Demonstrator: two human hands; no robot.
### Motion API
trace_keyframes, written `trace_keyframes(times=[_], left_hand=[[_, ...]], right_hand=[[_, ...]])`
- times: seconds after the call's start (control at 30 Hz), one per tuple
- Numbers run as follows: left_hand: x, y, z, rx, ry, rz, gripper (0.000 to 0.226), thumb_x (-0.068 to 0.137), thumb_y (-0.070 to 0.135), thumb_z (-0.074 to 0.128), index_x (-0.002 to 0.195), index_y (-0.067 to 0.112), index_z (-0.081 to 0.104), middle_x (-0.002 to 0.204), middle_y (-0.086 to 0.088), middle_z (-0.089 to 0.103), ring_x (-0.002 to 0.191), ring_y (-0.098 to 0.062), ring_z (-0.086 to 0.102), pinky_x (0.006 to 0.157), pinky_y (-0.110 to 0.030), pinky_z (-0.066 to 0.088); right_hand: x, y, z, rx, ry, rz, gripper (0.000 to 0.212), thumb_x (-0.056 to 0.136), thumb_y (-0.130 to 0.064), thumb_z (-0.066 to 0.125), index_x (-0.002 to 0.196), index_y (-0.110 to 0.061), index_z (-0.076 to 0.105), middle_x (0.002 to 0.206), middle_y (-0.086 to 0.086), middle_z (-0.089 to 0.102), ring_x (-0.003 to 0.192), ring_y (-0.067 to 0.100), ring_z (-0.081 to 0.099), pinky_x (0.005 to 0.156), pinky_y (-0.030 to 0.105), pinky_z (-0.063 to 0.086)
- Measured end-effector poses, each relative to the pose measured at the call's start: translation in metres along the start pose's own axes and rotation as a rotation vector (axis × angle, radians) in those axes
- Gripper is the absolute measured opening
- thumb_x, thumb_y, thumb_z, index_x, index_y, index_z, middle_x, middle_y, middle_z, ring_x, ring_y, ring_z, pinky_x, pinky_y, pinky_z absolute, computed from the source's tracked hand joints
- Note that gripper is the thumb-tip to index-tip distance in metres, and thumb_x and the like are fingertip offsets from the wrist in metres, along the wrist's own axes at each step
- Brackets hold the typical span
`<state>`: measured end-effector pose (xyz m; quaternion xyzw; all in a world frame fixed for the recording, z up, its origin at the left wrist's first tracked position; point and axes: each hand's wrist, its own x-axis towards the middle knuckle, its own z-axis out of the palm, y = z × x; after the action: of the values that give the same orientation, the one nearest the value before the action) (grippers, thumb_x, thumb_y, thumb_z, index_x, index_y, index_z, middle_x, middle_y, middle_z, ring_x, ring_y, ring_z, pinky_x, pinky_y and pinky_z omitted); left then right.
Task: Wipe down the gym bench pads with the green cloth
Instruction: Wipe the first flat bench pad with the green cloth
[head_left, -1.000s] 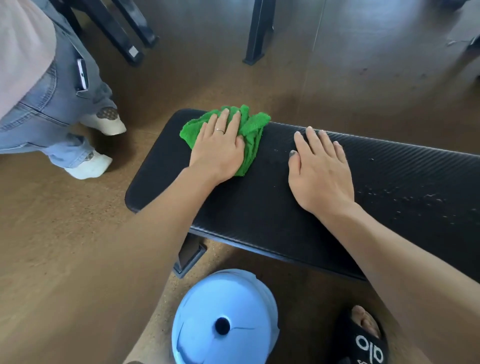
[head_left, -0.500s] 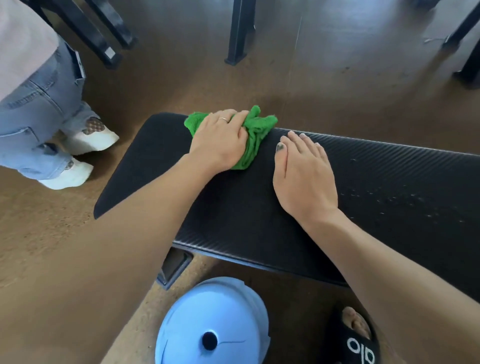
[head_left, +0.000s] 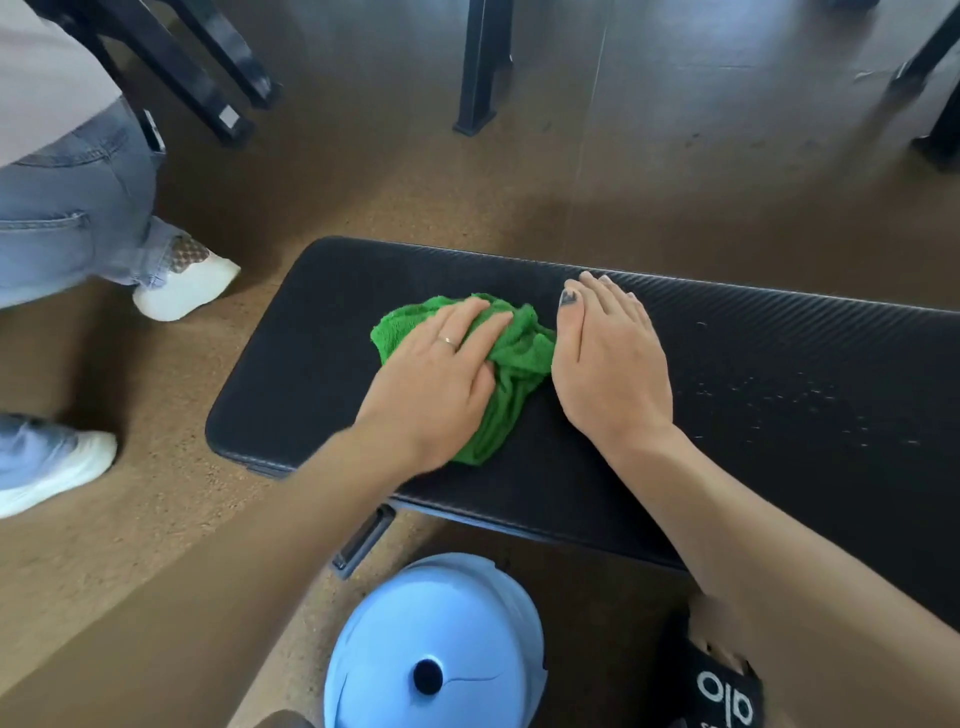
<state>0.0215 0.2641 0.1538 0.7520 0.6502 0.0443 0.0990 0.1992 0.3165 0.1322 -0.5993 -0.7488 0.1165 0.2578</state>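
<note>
Pressing flat on the green cloth (head_left: 511, 364), the left hand (head_left: 441, 384) lies with its fingers stretched out and close together across the bunched fabric, a thin ring on one finger; it holds the cloth down with palm and fingers, not curled round it. The right hand (head_left: 610, 364) rests just beside it, palm down and fingers straight on the bare pad, its thumb edge touching the cloth's right side; it holds nothing. The cloth sits crumpled near the left end of the bench pad (head_left: 779, 374), about midway between the pad's far and near edges, with part of it trailing toward the near edge under the left wrist. The pad is black with a fine woven texture, and pale specks are scattered over its surface to the right of the right hand. Under the pad's near edge a dark bracket of the frame (head_left: 363, 540) shows. On the brown floor (head_left: 571, 171) in front of the bench lies a light blue round lid-like object (head_left: 441, 634) with a dark hole in its middle, and to its right a foot in a black sandal (head_left: 724, 686) with white lettering. At the left stands another person in blue jeans (head_left: 67, 223) and white shoes (head_left: 182, 288). Black frame legs (head_left: 480, 67) stand on the floor beyond the bench.
</note>
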Motion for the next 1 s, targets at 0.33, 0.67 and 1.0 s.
trace_keyframes(times=[0.33, 0.67, 1.0], left_hand=[[0.106, 0.001, -0.003, 0.015, 0.078, -0.141, 0.048, 0.108, 0.025, 0.03, 0.153, 0.015, 0.042, 0.152, -0.013, 0.048, 0.138, -0.034, 0.043, 0.119, -0.041, 0.027], [0.028, 0.017, 0.003, -0.017, 0.006, 0.142, 0.051, 0.11, 0.03, 0.031, 0.161, 0.022, 0.032, 0.165, -0.001, 0.031, 0.153, -0.021, 0.026, 0.128, -0.036, 0.015], [0.108, 0.028, 0.006, -0.018, 0.065, -0.024, 0.047, 0.11, 0.027, 0.031, 0.155, 0.016, 0.04, 0.153, -0.01, 0.047, 0.14, -0.033, 0.043, 0.119, -0.041, 0.028]], right_hand=[[0.004, -0.002, 0.003, 0.057, 0.086, 0.006, 0.066, 0.108, -0.038, 0.013, 0.142, -0.004, 0.057, 0.143, 0.01, 0.062, 0.14, 0.023, 0.05, 0.121, 0.041, 0.034], [0.001, 0.002, -0.015, 0.426, 0.201, 0.282, 0.047, 0.113, -0.027, 0.027, 0.146, -0.006, 0.054, 0.145, 0.007, 0.06, 0.139, 0.018, 0.05, 0.108, 0.014, 0.027], [0.005, 0.004, -0.007, 0.372, 0.246, 0.245, 0.05, 0.109, -0.026, 0.028, 0.136, 0.0, 0.062, 0.132, 0.011, 0.068, 0.128, 0.023, 0.058, 0.107, 0.019, 0.033]])
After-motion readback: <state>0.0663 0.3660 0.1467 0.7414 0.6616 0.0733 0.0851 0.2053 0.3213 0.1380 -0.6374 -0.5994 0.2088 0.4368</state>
